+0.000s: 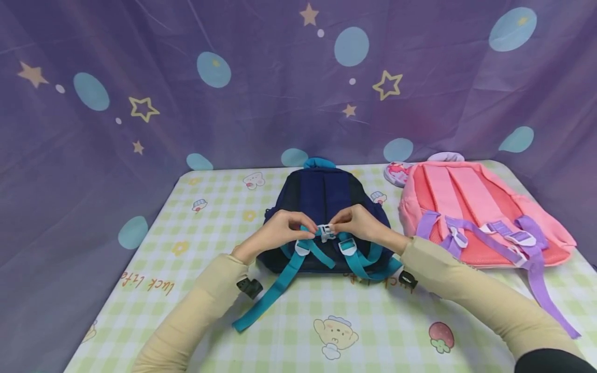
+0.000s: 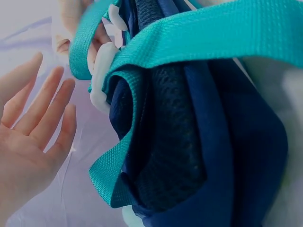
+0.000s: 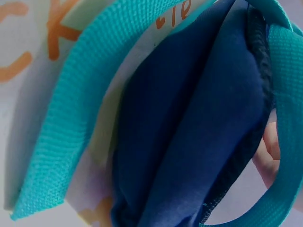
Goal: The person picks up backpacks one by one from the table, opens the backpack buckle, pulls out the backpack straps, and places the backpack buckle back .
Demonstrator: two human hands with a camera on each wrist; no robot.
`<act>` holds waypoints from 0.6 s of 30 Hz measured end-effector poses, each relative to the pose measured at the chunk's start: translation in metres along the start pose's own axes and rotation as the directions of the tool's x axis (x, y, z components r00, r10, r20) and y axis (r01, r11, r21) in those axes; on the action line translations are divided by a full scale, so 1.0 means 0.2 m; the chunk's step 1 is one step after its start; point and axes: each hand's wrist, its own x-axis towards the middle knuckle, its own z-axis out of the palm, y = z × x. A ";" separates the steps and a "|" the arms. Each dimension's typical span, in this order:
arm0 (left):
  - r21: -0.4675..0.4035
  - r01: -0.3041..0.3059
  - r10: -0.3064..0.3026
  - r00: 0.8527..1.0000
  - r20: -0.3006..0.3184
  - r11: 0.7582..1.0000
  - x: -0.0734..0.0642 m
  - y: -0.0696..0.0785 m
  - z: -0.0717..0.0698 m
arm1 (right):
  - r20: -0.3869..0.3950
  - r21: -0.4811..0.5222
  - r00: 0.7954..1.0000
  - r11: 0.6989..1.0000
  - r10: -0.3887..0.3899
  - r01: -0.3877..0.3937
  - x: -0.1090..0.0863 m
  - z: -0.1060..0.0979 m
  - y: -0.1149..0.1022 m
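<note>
A dark blue backpack (image 1: 312, 199) lies with its strap side up, teal webbing (image 1: 275, 295) trailing from its white adjusters. Over it, both hands meet at a pale buckle (image 1: 327, 233). My left hand (image 1: 282, 230) pinches its left end beside the teal strap with thumb and forefinger; in the left wrist view that hand's other fingers (image 2: 45, 113) are spread. From the other side my right hand (image 1: 359, 223) pinches the buckle's right end. The right wrist view shows only part of the right hand (image 3: 267, 156) behind the teal strap (image 3: 289, 118) and backpack.
A pink backpack (image 1: 448, 207) with purple straps (image 1: 541, 280) lies to the right on the checked tablecloth (image 1: 205, 290). A purple curtain (image 1: 261, 129) with stars and dots hangs behind the table. Dark wrist devices (image 1: 250, 287) sit below both sleeves.
</note>
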 end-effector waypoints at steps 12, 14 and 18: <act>0.147 0.104 -0.092 0.992 -0.088 0.984 0.02 0.01 0.00 | 0.022 0.008 0.999 1.000 -0.027 0.026 0.00 -0.02 -0.01; 0.169 0.117 -0.105 0.991 -0.077 0.979 0.03 0.00 0.01 | 0.023 -0.002 0.999 0.999 -0.049 0.049 0.00 -0.02 0.00; 0.200 0.131 -0.124 0.991 -0.048 0.971 0.05 -0.02 0.02 | 0.013 -0.029 0.997 0.997 -0.071 0.072 -0.01 -0.01 0.00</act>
